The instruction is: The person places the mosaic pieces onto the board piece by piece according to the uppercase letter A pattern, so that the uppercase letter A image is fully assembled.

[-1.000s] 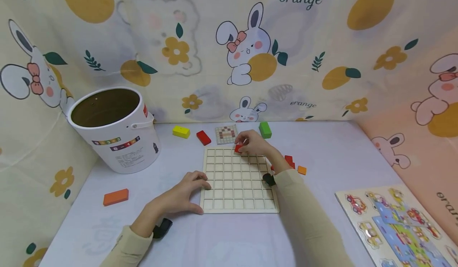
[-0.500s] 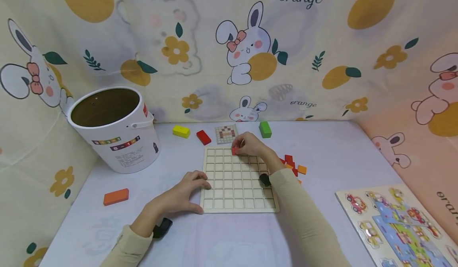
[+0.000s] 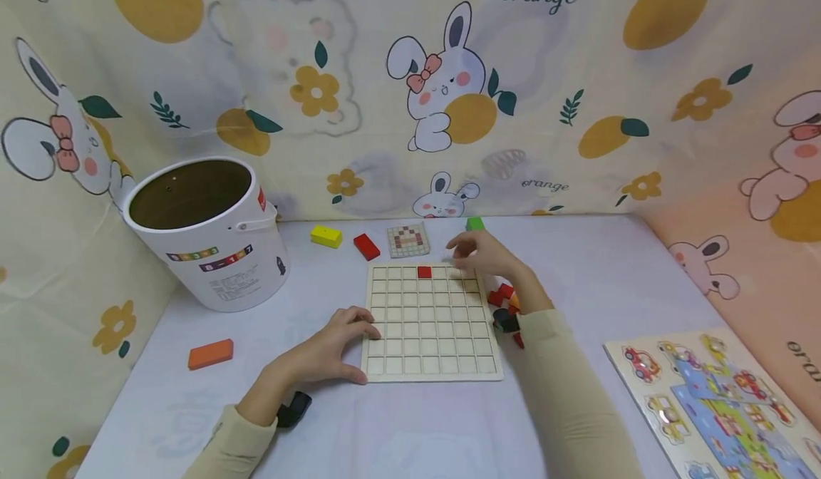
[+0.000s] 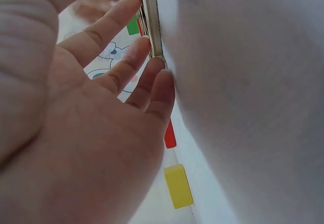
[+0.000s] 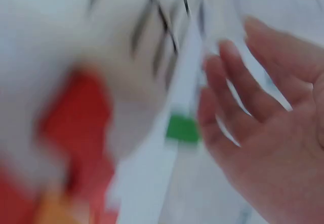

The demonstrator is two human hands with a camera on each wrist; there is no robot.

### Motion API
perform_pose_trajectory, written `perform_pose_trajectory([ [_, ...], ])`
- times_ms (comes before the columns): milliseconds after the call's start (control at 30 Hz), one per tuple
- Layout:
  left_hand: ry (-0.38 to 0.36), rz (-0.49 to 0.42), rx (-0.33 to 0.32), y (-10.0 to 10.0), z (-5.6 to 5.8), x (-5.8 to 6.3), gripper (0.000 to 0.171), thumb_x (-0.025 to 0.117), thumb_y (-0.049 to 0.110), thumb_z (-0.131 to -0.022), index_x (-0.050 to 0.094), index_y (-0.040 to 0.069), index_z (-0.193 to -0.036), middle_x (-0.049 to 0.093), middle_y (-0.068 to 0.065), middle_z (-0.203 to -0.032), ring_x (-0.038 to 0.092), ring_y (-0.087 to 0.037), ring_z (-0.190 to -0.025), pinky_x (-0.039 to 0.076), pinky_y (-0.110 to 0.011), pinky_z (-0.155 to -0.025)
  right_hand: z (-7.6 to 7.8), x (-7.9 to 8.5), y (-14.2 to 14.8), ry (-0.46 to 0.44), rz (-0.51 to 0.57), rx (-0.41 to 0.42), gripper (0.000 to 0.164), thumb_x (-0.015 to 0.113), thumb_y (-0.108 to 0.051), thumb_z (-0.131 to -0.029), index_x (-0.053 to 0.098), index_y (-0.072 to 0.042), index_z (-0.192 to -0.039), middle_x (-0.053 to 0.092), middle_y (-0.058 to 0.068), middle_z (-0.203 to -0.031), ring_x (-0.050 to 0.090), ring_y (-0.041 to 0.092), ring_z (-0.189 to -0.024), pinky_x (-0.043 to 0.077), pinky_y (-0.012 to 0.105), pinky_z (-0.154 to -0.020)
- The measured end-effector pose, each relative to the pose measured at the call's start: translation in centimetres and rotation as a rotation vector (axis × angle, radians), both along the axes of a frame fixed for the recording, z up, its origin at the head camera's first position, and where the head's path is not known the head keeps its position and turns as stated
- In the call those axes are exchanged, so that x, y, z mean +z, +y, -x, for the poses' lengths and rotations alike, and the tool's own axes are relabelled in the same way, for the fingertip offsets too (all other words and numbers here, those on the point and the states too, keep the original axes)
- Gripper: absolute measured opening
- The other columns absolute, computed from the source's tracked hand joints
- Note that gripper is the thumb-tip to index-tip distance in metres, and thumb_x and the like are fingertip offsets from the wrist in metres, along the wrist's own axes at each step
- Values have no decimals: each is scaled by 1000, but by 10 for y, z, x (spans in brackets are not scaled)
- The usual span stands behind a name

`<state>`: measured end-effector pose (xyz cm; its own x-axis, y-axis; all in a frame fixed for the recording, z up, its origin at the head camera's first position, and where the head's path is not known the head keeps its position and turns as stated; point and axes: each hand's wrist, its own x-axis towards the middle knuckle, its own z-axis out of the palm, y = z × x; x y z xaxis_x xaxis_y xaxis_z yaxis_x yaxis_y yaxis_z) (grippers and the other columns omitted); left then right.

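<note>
A pale wooden grid board [image 3: 427, 333] lies on the white table. One red square tile [image 3: 425, 272] sits in a cell of its far row. My left hand [image 3: 327, 347] rests at the board's left side, fingertips against the edge and thumb by the near left corner; in the left wrist view the fingers [image 4: 119, 72] are spread along that edge. Over the far right corner of the board is my right hand [image 3: 484, 254], its fingers loosely bent and holding nothing. Just right of the board, partly behind the right wrist, lie loose red tiles [image 3: 496, 299] with some orange among them.
Behind the board lie a patterned card [image 3: 408, 240], a red block [image 3: 367, 246], a yellow block [image 3: 326, 236] and a green block [image 3: 474, 224]. A white bucket [image 3: 224, 272] stands back left, an orange block [image 3: 211, 354] nearer. At right is a picture puzzle [image 3: 667, 386].
My right hand has let go of the red tile, which now lies in the far row, and has moved right toward the board's far corner. The left hand keeps its place.
</note>
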<state>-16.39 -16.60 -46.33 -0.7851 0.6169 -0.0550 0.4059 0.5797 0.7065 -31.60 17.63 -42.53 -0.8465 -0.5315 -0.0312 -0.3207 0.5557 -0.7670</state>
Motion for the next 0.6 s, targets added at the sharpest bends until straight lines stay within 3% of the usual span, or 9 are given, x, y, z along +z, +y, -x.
perform_pose_trajectory([
  [267, 0, 4, 8, 1, 1, 0, 59, 90, 25, -72, 61, 17, -123, 40, -3, -140, 31, -25, -132, 33, -49, -111, -25, 4, 81, -125, -141, -95, 45, 61, 4, -87, 59, -1, -132, 59, 21, -123, 51, 37, -114, 52, 44, -91],
  [400, -4, 7, 9, 0, 1, -1, 59, 90, 25, -72, 61, 18, -123, 40, -4, -140, 31, -24, -131, 33, -49, -111, -31, -3, 94, -165, -170, -123, 44, 63, 3, -88, 59, -2, -131, 58, 21, -124, 50, 38, -114, 54, 42, -89],
  [600, -16, 1, 9, 2, 0, -1, 58, 90, 25, -73, 61, 18, -123, 40, -3, -140, 32, -23, -131, 34, -48, -111, -34, -9, 96, -142, -173, -141, 39, 62, 5, -88, 61, 0, -126, 59, 20, -115, 50, 37, -106, 54, 39, -86],
])
